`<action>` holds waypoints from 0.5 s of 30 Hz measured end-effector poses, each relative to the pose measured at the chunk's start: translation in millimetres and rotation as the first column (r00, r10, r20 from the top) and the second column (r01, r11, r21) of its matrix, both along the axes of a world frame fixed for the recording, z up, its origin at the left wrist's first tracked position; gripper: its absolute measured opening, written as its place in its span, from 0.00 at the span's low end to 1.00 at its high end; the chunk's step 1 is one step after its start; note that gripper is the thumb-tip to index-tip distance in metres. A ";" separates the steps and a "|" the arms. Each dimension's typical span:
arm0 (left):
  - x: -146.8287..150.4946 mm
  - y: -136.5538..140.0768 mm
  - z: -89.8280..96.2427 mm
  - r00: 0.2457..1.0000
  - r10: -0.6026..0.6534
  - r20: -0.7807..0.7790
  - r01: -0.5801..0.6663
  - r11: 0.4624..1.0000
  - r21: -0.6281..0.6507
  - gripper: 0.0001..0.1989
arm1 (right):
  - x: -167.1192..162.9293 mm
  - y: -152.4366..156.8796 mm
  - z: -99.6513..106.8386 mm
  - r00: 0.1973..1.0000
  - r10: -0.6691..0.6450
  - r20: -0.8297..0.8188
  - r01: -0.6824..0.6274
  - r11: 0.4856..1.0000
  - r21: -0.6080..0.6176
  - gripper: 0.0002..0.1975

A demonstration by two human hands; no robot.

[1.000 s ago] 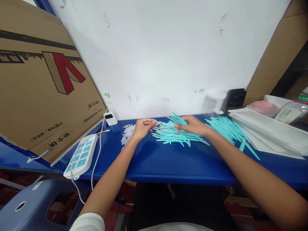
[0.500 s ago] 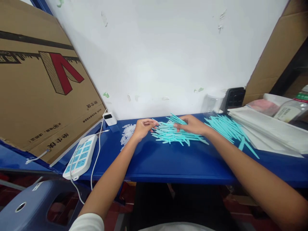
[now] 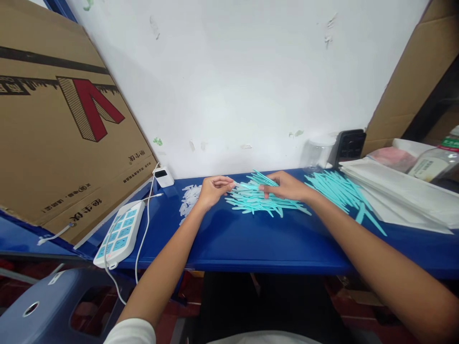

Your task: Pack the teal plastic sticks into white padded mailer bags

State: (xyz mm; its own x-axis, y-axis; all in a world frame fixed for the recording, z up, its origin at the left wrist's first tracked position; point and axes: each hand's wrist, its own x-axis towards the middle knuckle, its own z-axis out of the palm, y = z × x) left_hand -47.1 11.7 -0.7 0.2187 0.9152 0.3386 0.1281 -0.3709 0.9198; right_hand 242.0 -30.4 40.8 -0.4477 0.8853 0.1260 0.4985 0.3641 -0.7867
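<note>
My right hand [image 3: 285, 186] is closed round a fanned bunch of turquoise eyebrow razors [image 3: 262, 178], thin tapered sticks whose ends point up and left. Under it lies a loose heap of the same razors [image 3: 254, 206]. Just to the left, my left hand [image 3: 216, 189] pinches thumb and fingertips together on a small whitish tip [image 3: 236, 184], seemingly a clear cap at a razor's end; its exact shape is too small to tell. Beside that hand, partly hidden by it, a pile of small translucent caps [image 3: 189, 199] rests on the blue table [image 3: 251, 243].
Another pile of turquoise razors [image 3: 332, 191] lies right of my right wrist, against white sheets [image 3: 401, 191]. Behind stand a clear jar [image 3: 317, 154] and a black device [image 3: 350, 147]. A power strip [image 3: 121, 233], cables and a large cardboard box [image 3: 71, 143] are at left.
Both hands stay almost in place. The left fingertips have closed further and shifted very slightly right, with a whitish tip now showing at them. The right hand keeps its bunch.
</note>
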 end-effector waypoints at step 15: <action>18.7 -12.2 0.2 0.995 -0.027 0.096 0.033 0.998 -0.061 0.34 | -8.3 8.1 -16.6 0.998 0.031 -0.049 -0.030 0.999 0.014 0.26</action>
State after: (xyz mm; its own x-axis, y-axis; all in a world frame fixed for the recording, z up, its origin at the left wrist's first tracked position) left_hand -28.4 -0.4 -0.6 0.2160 0.9286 0.3018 0.0282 -0.3149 0.9487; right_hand 233.7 -22.3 24.2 -0.4675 0.8693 0.1606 0.4474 0.3894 -0.8051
